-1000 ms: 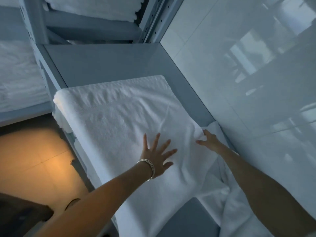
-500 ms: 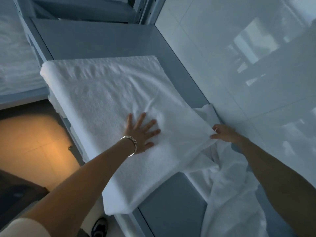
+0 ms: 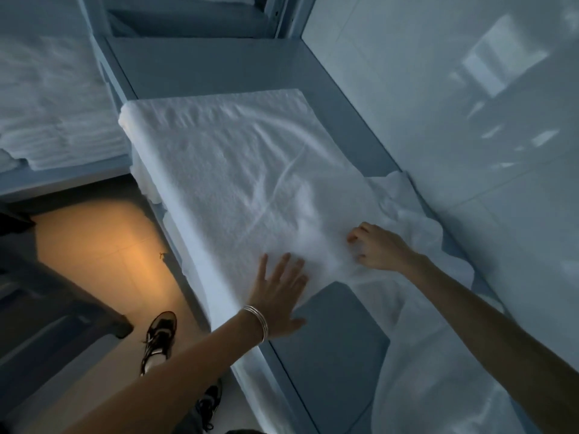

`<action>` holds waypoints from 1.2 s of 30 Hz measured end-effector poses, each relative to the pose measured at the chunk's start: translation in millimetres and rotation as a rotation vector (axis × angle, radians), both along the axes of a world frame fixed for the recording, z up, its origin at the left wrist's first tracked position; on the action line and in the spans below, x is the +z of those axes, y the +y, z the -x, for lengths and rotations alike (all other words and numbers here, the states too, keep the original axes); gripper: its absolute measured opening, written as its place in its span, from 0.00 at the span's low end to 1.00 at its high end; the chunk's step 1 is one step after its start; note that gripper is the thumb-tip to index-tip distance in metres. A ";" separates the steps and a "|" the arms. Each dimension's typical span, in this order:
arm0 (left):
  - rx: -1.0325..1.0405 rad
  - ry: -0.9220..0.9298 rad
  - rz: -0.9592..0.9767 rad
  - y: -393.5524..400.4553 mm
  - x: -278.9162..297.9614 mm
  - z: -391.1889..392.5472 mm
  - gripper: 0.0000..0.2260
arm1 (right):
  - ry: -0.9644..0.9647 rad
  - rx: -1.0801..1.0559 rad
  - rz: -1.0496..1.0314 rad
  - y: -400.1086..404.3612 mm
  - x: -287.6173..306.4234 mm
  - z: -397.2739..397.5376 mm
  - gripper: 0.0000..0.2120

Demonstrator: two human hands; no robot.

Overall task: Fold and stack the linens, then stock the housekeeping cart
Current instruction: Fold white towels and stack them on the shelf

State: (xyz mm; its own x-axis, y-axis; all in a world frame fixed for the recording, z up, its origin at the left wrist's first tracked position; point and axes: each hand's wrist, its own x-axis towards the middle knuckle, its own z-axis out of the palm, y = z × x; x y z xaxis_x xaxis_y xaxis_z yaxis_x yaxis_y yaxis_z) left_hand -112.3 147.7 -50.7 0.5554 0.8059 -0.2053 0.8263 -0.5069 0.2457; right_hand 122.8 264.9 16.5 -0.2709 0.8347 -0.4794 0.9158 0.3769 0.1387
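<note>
A large white towel (image 3: 238, 170) lies spread across a grey shelf (image 3: 332, 349), its left side hanging over the shelf's edge. My left hand (image 3: 279, 292), a bangle on its wrist, presses flat with straight fingers on the towel's near edge. My right hand (image 3: 376, 245) has its fingers curled into the towel's right part, bunching the cloth. More white cloth (image 3: 438, 355) trails from under my right arm along the wall toward the front.
A glossy white wall (image 3: 470, 104) borders the shelf on the right. Folded white linens (image 3: 53, 114) fill a shelf at the left. Shelf uprights (image 3: 282, 17) rise at the back. Below left are a lit floor (image 3: 103, 255), a dark bin (image 3: 53, 324) and my shoes (image 3: 159, 336).
My left hand has slid back over the towel to its near edge. My right hand moved from the towel's right edge onto the cloth and curled into it.
</note>
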 end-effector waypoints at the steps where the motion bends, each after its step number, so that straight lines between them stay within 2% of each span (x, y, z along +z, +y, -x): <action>1: 0.036 0.031 0.062 -3.9 2.1 -3.6 0.34 | -0.002 0.047 0.003 -6.5 0.9 7.9 0.20; 5: 0.213 0.031 -0.018 -6.2 16.6 -5.0 0.24 | 0.084 0.298 -0.081 -36.1 0.9 31.8 0.29; 8: 0.248 0.110 -0.048 -4.5 24.1 -6.5 0.24 | 0.087 0.472 -0.151 -53.2 -9.4 44.5 0.36; 10: 0.312 0.162 0.016 -5.5 29.8 -9.7 0.25 | 0.089 0.557 -0.199 -58.9 -14.8 57.1 0.31; 13: 0.403 0.150 -0.025 -1.1 31.8 -11.4 0.22 | 0.078 0.631 -0.271 -57.2 -17.6 67.4 0.13; 14: 0.408 0.129 -0.018 2.0 29.7 -10.8 0.22 | 0.048 0.615 -0.288 -54.5 -16.4 68.0 0.13; 16: 0.429 0.088 -0.037 7.0 38.0 -6.2 0.22 | 0.010 0.543 -0.309 -49.3 -14.7 66.3 0.19; 18: 0.502 0.077 -0.068 13.5 43.3 0.8 0.16 | -0.012 0.507 -0.308 -46.5 -13.8 63.9 0.23; 21: 0.480 0.063 0.071 26.7 38.9 16.0 0.16 | -0.004 0.534 -0.318 -44.0 -11.8 65.7 0.22; 23: 0.484 0.101 0.053 35.6 45.8 29.2 0.16 | 0.016 0.513 -0.343 -43.0 -10.5 69.4 0.22; 28: 0.431 0.236 0.023 33.0 47.8 63.8 0.18 | -0.033 0.274 -0.356 -33.9 -9.8 60.4 0.25; 31: 0.461 0.246 0.155 33.5 47.7 85.2 0.19 | -0.032 0.179 -0.370 -18.4 -0.9 46.1 0.20; 34: 0.484 0.126 0.274 40.0 56.2 102.6 0.17 | 0.049 0.120 -0.394 -2.9 18.8 42.1 0.10; 36: 0.482 0.065 0.325 45.0 68.9 116.7 0.15 | 0.112 0.137 -0.401 8.4 30.7 42.1 0.09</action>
State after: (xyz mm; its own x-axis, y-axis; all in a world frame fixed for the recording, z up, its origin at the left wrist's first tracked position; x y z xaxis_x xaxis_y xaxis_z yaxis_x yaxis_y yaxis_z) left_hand -229.0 192.7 18.1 0.1200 0.8545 -0.5054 0.9635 0.0226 0.2669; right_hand 80.7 273.3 47.2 -0.4244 0.9014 -0.0857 0.8787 0.4329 0.2014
